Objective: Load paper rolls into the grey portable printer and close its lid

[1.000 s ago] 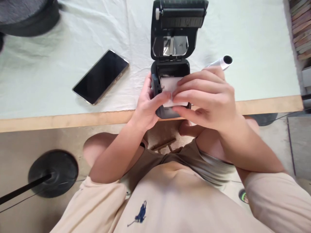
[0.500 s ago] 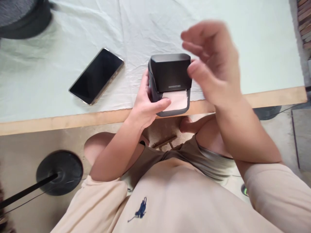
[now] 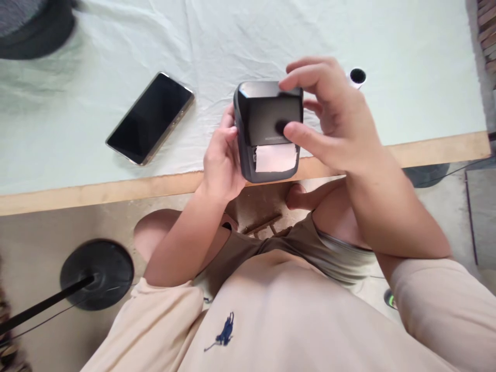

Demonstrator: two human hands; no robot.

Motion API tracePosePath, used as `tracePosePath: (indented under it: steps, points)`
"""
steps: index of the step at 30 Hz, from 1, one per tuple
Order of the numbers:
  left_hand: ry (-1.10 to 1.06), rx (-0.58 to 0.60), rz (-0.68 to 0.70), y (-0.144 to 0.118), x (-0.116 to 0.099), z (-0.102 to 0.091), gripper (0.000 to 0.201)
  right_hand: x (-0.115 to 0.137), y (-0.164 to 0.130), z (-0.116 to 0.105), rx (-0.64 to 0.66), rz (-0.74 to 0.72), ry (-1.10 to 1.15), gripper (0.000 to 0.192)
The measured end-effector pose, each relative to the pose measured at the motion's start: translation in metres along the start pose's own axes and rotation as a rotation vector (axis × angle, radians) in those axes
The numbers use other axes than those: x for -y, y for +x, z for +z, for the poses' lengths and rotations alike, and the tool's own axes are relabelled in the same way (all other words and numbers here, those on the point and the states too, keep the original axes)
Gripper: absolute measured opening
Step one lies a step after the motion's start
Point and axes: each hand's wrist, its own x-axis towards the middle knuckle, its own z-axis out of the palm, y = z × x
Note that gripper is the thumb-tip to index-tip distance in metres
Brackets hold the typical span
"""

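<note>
A black portable label printer [image 3: 271, 116] with a glossy lid is held over the table's front edge. A short strip of white paper [image 3: 276, 158] sticks out of the slot below its lid. My left hand [image 3: 223, 160] grips the printer's left side, the thumb along that side and the other fingers mostly hidden behind. On the right, my right hand [image 3: 331, 111] is closed about the lid. Its thumb rests on the glossy face, a fingertip touches the top edge, and other fingers reach round the right side.
A smartphone [image 3: 150, 118] with a dark screen lies on the pale cloth [image 3: 217, 31] at left. Beyond my right hand is a small white roll with a dark core [image 3: 357, 77]. A round black object [image 3: 36, 28] sits at far left. Below stands a round black base [image 3: 96, 274].
My right hand has come down and left onto the printer's lid, uncovering the small white roll. My left thumb has moved off the paper to the printer's side.
</note>
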Motion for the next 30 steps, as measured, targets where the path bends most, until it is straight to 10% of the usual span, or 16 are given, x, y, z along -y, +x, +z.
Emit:
tracePosePath:
  steps: [5,11,16,21,26,30]
  points:
    - [0.045,-0.033,-0.029,0.0,0.0,-0.001,0.025,0.0,0.0,-0.011,0.063,0.006,-0.063,0.057]
    - [0.049,-0.06,-0.053,-0.004,-0.006,0.008,0.017,0.014,0.009,0.0,-0.403,-0.066,-0.109,0.013]
    - [0.055,0.015,-0.086,-0.006,-0.005,0.005,0.017,0.028,0.01,-0.005,-0.267,-0.038,-0.195,0.002]
    - [0.105,0.107,-0.063,-0.006,0.003,-0.008,0.038,0.03,0.019,-0.005,0.197,0.153,-0.659,0.033]
    - [0.161,0.048,-0.082,-0.01,0.003,-0.005,0.036,0.038,0.023,0.0,0.189,0.288,-0.815,0.048]
    - [0.129,0.04,-0.093,-0.007,0.0,-0.003,0.025,0.046,0.014,-0.015,0.062,0.198,-0.429,0.041]
